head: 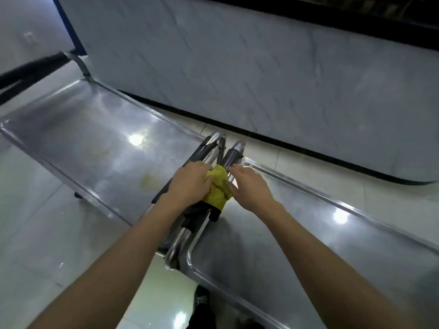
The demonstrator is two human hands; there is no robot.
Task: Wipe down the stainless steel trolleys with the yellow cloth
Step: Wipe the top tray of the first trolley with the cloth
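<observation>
Yellow cloth (217, 187) is bunched up right in the middle of the head view, sitting on the trolley handles (209, 150) where the two stainless steel trolleys meet. My left hand (190, 184) has its grip curled over the left side of the cloth, pressing it onto the handle bars. My right hand (249, 186) is just beside it, fingers fairly straight and loose, touching the cloth's right edge and the handle of the right trolley, not really clamping anything.

Left trolley (83, 129) stretches off to the far left, its flat steel top showing a yellowish smear (148, 180) near the handle end. Right trolley (297, 222) runs toward the near right, with ceiling lights glinting off its tray. Both stand on a pale tiled floor (28, 210), and a grey marble-look counter front (261, 67) runs along the far side.
</observation>
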